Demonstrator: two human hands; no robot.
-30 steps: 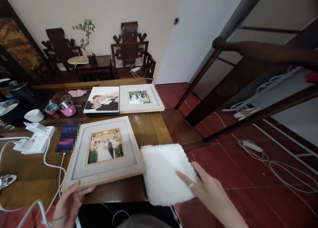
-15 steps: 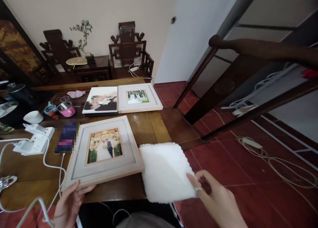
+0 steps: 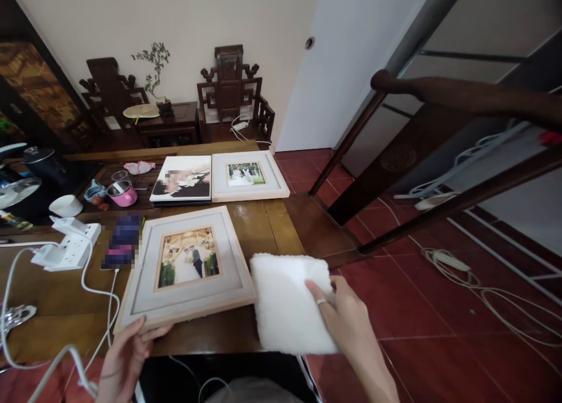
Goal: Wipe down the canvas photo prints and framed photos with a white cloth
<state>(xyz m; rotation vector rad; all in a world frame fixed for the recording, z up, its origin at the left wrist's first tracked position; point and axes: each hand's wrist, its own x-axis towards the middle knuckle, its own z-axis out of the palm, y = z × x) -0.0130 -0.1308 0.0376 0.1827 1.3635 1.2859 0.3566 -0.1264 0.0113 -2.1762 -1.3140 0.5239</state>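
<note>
A pale wooden picture frame with a wedding photo in a grey mat lies at the table's near edge, slightly tilted. My left hand grips its lower left corner, thumb on top and fingers beneath. Just right of the frame, my right hand pinches a fluffy white cloth by its right side, thumb on top and the other fingers partly hidden. The cloth is spread out close beside the frame's right edge. Behind lie a second picture frame and a photo album side by side.
On the left of the table are a white power strip, a phone with a cable, a pink cup and a black kettle. A dark wooden chair stands at the right, with cables on the red floor.
My right hand has shifted left and up, with its thumb further onto the white cloth, whose right side is now drawn in. My left hand still holds the frame's corner. The view has shifted slightly.
</note>
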